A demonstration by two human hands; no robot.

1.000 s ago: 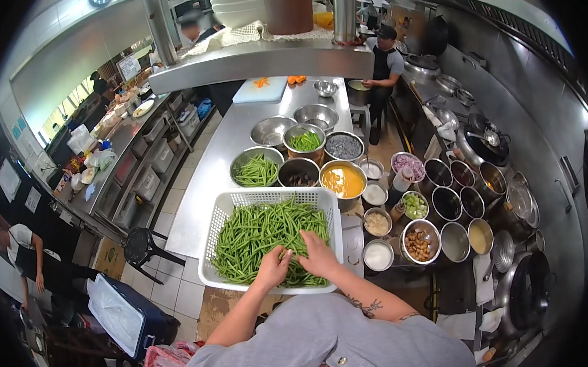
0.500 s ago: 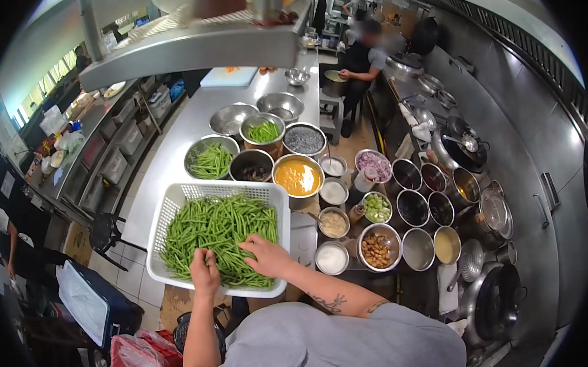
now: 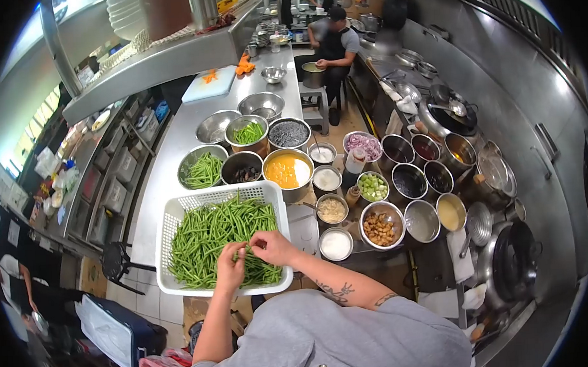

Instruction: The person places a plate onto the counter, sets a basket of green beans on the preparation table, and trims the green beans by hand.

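Long green beans fill a white perforated basket at the near end of the steel counter. Above the beans, near the basket's front right, my left hand and my right hand come close together. Both are pinched, with a bit of green bean between their fingertips. Beyond the basket stand a steel bowl of cut green beans, a pot with dark pieces and a pot of orange liquid.
Several pots and bowls stand to the right, among them browned cubes and chopped onion. A co-worker sits beyond the counter with a pot. A black stool and a blue cooler are at the left.
My hands have come together above the beans; half a second ago they were apart, the right one lying on the beans. The view has swung rightward since one second ago.
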